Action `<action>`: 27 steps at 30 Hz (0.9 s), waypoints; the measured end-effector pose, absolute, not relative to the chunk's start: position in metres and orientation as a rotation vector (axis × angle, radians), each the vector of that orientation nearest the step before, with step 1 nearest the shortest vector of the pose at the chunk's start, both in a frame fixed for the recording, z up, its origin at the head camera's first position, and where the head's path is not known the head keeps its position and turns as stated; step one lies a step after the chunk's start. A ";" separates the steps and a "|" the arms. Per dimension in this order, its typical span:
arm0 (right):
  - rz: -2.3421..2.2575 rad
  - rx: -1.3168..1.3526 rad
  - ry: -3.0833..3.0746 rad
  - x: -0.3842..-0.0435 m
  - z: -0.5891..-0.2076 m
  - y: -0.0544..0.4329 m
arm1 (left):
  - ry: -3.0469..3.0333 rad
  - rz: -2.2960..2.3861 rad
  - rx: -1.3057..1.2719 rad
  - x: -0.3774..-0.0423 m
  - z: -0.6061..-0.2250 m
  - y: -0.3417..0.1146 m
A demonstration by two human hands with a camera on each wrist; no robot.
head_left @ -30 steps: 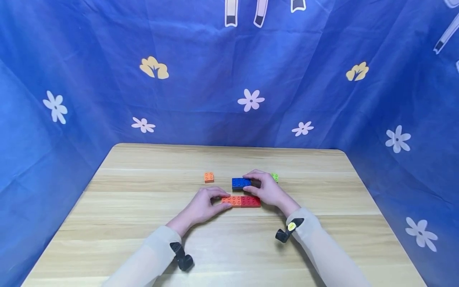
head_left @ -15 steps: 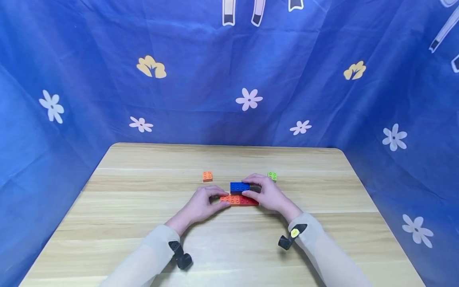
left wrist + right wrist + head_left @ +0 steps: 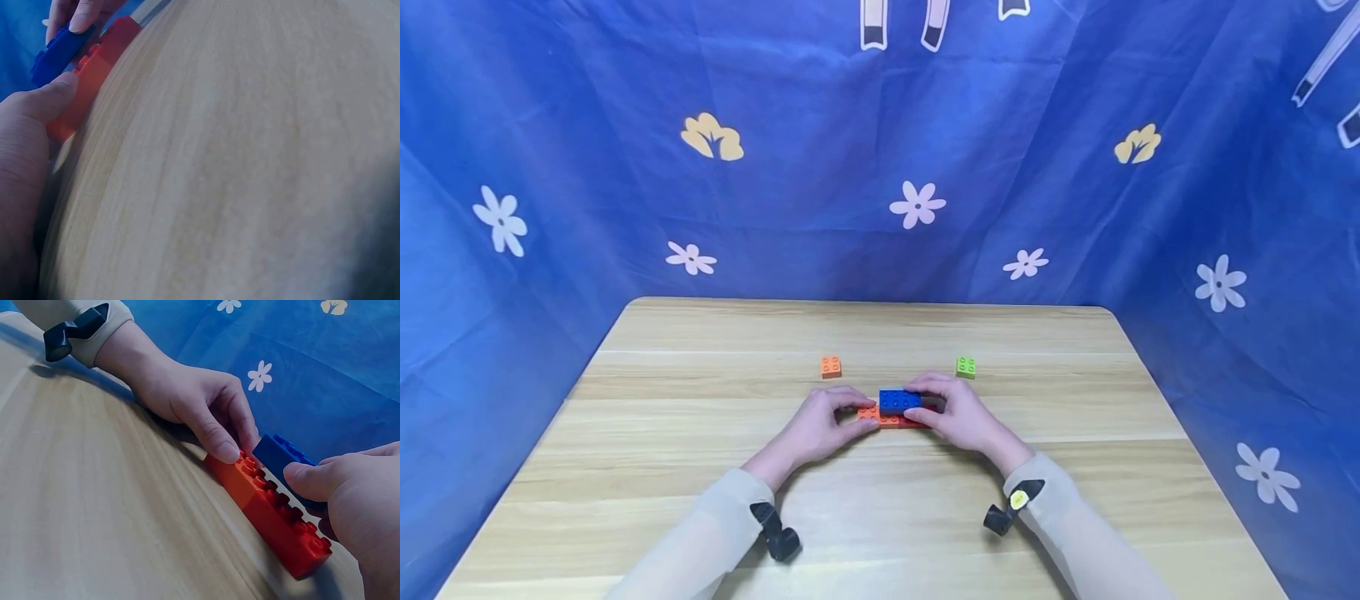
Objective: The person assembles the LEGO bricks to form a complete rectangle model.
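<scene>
A long orange brick and a long red brick lie end to end on the table, studs up. With thumb and fingers, my left hand grips the orange one at its left end. Just above the pair, my right hand pinches a dark blue brick by its right end. In the right wrist view a gap shows between the blue brick and the studs below. From the head camera it overlaps the place where orange meets red. The right fingers partly hide the red brick.
Behind the hands on the wooden table are a small orange brick at left and a small light green brick at right. A blue patterned cloth hangs around the far and side edges.
My right hand has brought the blue brick nearer to me, from behind the orange and red bricks to over them. The left hand keeps its grip; the green brick now shows fully.
</scene>
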State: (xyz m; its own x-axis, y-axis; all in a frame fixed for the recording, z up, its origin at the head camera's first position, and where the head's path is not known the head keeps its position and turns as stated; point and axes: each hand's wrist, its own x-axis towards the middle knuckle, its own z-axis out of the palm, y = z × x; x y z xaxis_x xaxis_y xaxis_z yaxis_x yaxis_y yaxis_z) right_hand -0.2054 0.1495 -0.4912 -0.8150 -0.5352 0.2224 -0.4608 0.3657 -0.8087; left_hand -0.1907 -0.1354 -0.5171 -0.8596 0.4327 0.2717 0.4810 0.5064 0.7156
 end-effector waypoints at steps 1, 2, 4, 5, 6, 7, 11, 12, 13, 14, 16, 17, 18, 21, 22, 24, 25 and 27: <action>-1.460 -0.927 2.531 -0.205 -0.491 0.150 | -2.671 -1.302 -0.816 -0.191 -0.517 -0.135; -1.460 -0.929 2.531 -0.204 -0.492 0.150 | -2.666 -1.301 -0.819 -0.191 -0.516 -0.135; -1.462 -0.926 2.531 -0.203 -0.493 0.150 | -2.653 -1.301 -0.828 -0.191 -0.516 -0.135; -1.452 -0.928 2.544 -0.203 -0.494 0.150 | -2.645 -1.299 -0.832 -0.191 -0.516 -0.135; -1.446 -0.927 2.550 -0.202 -0.495 0.150 | -2.639 -1.298 -0.837 -0.191 -0.515 -0.134; -1.444 -0.933 2.553 -0.202 -0.496 0.150 | -2.637 -1.298 -0.840 -0.191 -0.515 -0.134; -1.420 -0.956 2.573 -0.201 -0.498 0.150 | -2.639 -1.297 -0.844 -0.191 -0.515 -0.134; -1.416 -0.963 2.574 -0.201 -0.498 0.150 | -2.643 -1.298 -0.843 -0.191 -0.515 -0.134; -1.411 -0.965 2.578 -0.200 -0.498 0.150 | -2.648 -1.299 -0.839 -0.191 -0.515 -0.134; -1.405 -0.963 2.583 -0.200 -0.498 0.150 | -2.652 -1.299 -0.836 -0.191 -0.515 -0.134; -1.395 -0.953 2.590 -0.199 -0.497 0.150 | -2.658 -1.301 -0.833 -0.192 -0.515 -0.134; -1.391 -0.948 2.592 -0.199 -0.497 0.150 | -2.662 -1.302 -0.831 -0.192 -0.515 -0.134; -1.385 -0.944 2.594 -0.198 -0.497 0.150 | -2.666 -1.303 -0.827 -0.192 -0.515 -0.134; -1.367 -0.947 2.600 -0.197 -0.497 0.150 | -2.668 -1.315 -0.823 -0.192 -0.516 -0.134; -1.363 -0.951 2.602 -0.197 -0.497 0.150 | -2.667 -1.320 -0.822 -0.191 -0.516 -0.135; -1.361 -0.959 2.605 -0.196 -0.498 0.150 | -2.668 -1.322 -0.817 -0.191 -0.517 -0.135; -1.363 -0.962 2.606 -0.196 -0.499 0.150 | -2.668 -1.324 -0.816 -0.190 -0.517 -0.135; -1.368 -0.960 2.608 -0.197 -0.500 0.150 | -2.680 -1.321 -0.803 -0.189 -0.516 -0.135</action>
